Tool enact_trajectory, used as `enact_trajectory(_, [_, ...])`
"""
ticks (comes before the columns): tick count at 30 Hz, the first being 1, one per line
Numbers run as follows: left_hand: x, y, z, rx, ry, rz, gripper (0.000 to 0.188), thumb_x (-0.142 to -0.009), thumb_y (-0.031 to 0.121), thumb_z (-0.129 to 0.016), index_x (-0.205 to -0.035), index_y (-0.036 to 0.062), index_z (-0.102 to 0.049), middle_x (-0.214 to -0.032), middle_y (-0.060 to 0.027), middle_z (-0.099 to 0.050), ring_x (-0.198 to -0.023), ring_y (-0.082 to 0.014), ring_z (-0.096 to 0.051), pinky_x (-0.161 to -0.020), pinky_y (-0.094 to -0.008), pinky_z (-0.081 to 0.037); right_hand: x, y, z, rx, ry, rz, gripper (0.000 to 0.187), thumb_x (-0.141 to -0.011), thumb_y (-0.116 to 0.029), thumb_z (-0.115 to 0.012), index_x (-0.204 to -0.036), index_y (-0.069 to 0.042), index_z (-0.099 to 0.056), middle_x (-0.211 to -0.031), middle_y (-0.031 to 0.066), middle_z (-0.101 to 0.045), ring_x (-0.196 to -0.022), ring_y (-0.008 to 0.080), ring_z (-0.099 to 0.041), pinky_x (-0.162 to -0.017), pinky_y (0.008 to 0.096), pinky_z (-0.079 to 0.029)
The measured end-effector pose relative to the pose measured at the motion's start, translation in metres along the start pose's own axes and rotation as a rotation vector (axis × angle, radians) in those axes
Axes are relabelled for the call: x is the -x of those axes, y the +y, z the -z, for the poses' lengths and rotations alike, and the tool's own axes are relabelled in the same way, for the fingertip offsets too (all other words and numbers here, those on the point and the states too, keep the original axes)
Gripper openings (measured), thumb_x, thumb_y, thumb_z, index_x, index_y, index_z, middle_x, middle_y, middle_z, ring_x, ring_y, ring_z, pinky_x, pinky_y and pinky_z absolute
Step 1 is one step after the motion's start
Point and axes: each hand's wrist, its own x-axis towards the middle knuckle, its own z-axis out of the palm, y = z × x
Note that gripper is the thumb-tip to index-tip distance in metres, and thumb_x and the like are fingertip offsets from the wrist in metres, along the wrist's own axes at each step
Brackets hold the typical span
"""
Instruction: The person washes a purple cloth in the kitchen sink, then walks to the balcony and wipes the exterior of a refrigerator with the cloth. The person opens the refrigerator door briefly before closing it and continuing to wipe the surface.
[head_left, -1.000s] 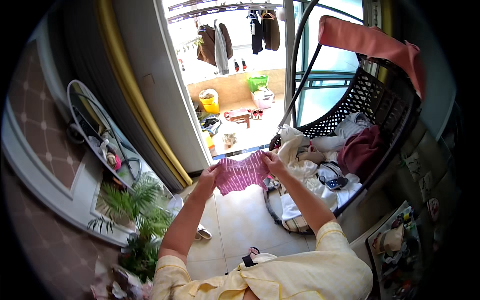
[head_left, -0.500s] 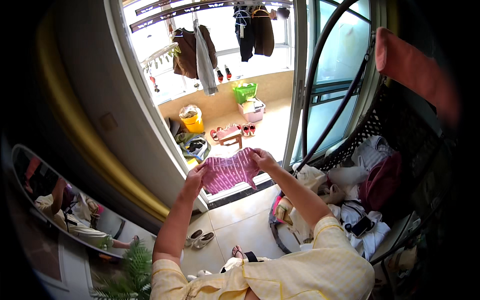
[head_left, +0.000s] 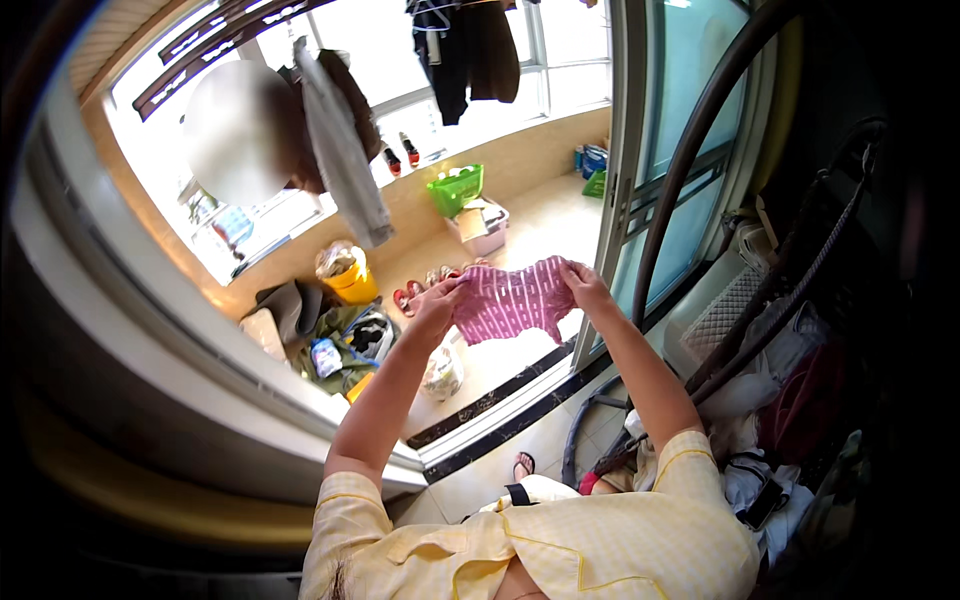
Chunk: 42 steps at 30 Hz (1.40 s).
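Stretched out between my hands is a pair of pink shorts (head_left: pixel 512 302) with pale stripes and dots. Its top edge runs from hand to hand and the lower part hangs free. My left hand (head_left: pixel 436 304) pinches one upper corner, its fingers closed on the cloth. The opposite upper corner is gripped by my right hand (head_left: pixel 588 290). Both arms reach forward, holding the shorts up before the doorway of a bright balcony.
A glass sliding door (head_left: pixel 690 150) stands on the right, beside a dark curved frame (head_left: pixel 690 140) and heaped clothes (head_left: pixel 800 400). Laundry (head_left: pixel 345 150) hangs at the window. On the balcony floor are a yellow bucket (head_left: pixel 352 284), a pink box (head_left: pixel 485 232) and a raised threshold (head_left: pixel 490 405).
My view has turned and come closer to the balcony doorway. Both hands still hold the shorts stretched, now further right and slightly higher in view.
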Motion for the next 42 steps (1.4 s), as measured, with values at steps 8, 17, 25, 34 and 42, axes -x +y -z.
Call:
enact_trajectory(8, [-0.166, 0.047, -0.001, 0.000, -0.094, 0.044, 0.025, -0.092, 0.019, -0.049, -0.109, 0.0015, -0.055, -0.087, -0.0056, -0.061, -0.071, -0.0126, -0.058, -0.064, -0.0265, -0.049, -0.164, 0.023, 0.024, -0.049, 0.095, 0.050, 0.033, -0.092, -0.028, -0.049, -0.108, 0.000, -0.057, -0.087, 0.0032, -0.062, -0.078, 0.0087, -0.056, -0.072, 0.0238, -0.045])
enact_trajectory(17, [-0.422, 0.045, 0.025, 0.071, -0.173, 0.037, 0.022, -0.091, 0.013, -0.050, -0.106, -0.0025, -0.055, -0.095, -0.0084, -0.062, -0.081, -0.0153, -0.062, -0.073, -0.0280, -0.052, -0.352, 0.038, 0.048, -0.090, 0.520, 0.180, 0.025, -0.091, -0.020, -0.050, -0.102, 0.000, -0.060, -0.077, -0.0020, -0.059, -0.066, 0.0041, -0.050, -0.060, 0.0204, -0.041])
enact_trajectory(25, [-0.588, 0.028, -0.006, 0.051, -0.271, 0.077, 0.021, -0.091, 0.013, -0.049, -0.106, -0.0022, -0.054, -0.095, -0.0080, -0.062, -0.084, -0.0139, -0.061, -0.076, -0.0264, -0.050, -0.468, 0.065, 0.099, -0.064, 0.820, 0.107, 0.023, -0.090, -0.016, -0.049, -0.099, 0.001, -0.061, -0.082, 0.0027, -0.061, -0.072, 0.0083, -0.052, -0.068, 0.0242, -0.043])
enact_trajectory(34, [-0.766, -0.056, -0.120, 0.076, -0.444, 0.137, 0.021, -0.091, 0.013, -0.052, -0.106, -0.0012, -0.055, -0.095, -0.0066, -0.062, -0.084, -0.0129, -0.061, -0.074, -0.0259, -0.050, -0.568, 0.142, 0.277, 0.088, 0.967, 0.185, 0.020, -0.090, -0.016, -0.048, -0.095, 0.000, -0.060, -0.078, 0.0038, -0.061, -0.068, 0.0106, -0.053, -0.065, 0.0267, -0.044])
enact_trajectory(42, [-0.951, -0.090, -0.263, -0.106, -0.535, 0.097, 0.023, -0.089, 0.015, -0.055, -0.106, -0.0008, -0.056, -0.095, -0.0064, -0.063, -0.082, -0.0128, -0.061, -0.074, -0.0259, -0.051, -0.663, 0.185, 0.472, 0.155, 0.989, 0.349, 0.023, -0.089, -0.018, -0.050, -0.095, 0.002, -0.059, -0.081, 0.0120, -0.064, -0.075, 0.0194, -0.060, -0.070, 0.0310, -0.046])
